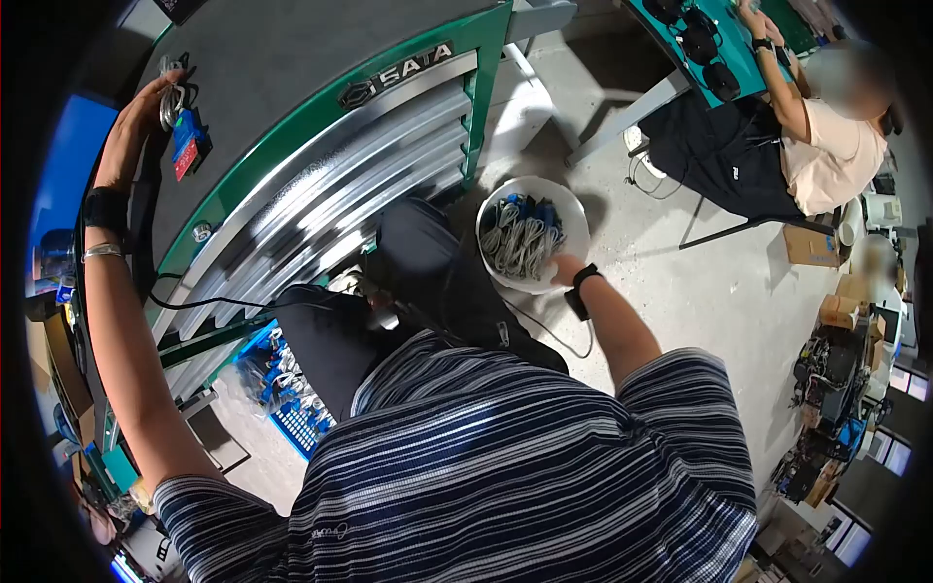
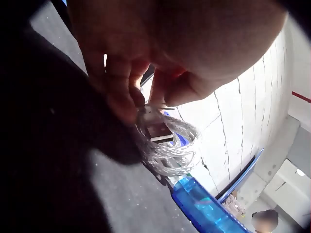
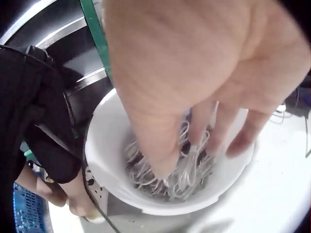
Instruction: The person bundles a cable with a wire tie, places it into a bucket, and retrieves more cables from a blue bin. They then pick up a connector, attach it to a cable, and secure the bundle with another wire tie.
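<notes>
Pinched between the thumb and fingers of the left hand [image 1: 124, 146] is a small coil of silvery braided cable [image 2: 182, 158], out over the dark grey matte top [image 1: 267, 58] of a green-framed cabinet at far left. A glossy translucent blue piece [image 2: 204, 206] with a red end hangs from the coil, its long axis running toward the near side. Whether it touches the top, I can't tell.

Well to the right, the right hand [image 3: 194, 63] has its fingers spread and pointing down inside a round white smooth-walled bucket [image 3: 104, 145]. Looped pale cord bundles with blue parts [image 1: 520, 238] lie directly under those fingertips, so this hand is much the nearer to them; whether the tips touch a loop is unclear. Ribbed metal drawer fronts [image 1: 321, 185] stand between the two hands.
</notes>
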`<state>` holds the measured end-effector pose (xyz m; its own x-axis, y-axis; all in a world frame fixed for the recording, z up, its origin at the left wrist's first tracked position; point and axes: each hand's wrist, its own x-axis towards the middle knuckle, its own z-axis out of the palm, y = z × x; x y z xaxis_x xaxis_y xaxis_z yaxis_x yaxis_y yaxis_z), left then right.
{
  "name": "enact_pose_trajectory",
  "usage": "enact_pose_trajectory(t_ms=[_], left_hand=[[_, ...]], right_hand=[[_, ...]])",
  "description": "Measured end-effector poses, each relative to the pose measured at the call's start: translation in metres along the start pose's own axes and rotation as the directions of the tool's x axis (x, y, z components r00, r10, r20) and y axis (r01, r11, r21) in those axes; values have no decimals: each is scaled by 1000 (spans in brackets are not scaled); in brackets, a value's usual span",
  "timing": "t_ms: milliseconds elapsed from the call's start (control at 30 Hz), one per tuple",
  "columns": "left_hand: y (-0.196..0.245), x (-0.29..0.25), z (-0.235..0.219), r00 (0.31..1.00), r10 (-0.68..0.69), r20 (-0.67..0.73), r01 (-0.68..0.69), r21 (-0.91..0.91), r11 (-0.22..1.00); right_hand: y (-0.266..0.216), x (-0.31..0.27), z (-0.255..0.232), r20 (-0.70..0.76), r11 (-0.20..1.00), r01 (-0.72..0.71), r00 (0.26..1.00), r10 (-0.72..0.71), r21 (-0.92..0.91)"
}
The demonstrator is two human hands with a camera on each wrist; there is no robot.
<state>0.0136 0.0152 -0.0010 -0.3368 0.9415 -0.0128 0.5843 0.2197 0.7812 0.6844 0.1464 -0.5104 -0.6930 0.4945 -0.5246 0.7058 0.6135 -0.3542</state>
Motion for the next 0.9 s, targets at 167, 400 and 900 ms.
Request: enact_pose_trajectory(t_ms=[167,400,900], left_hand=[[-17,7,-11,989,20,145,13,-226,974],[-37,2,-16,989,146,-8,-131,-491,861],[-39,-20,-36,917,-169,-361,-27,-478,878]], right_hand=[[-14,19,15,70,787,580,812,-580,-210],[-195,-72,-319,-181,558,270,961,-210,785],[-584,96,-523,-121,334,657,348,-930,-676]])
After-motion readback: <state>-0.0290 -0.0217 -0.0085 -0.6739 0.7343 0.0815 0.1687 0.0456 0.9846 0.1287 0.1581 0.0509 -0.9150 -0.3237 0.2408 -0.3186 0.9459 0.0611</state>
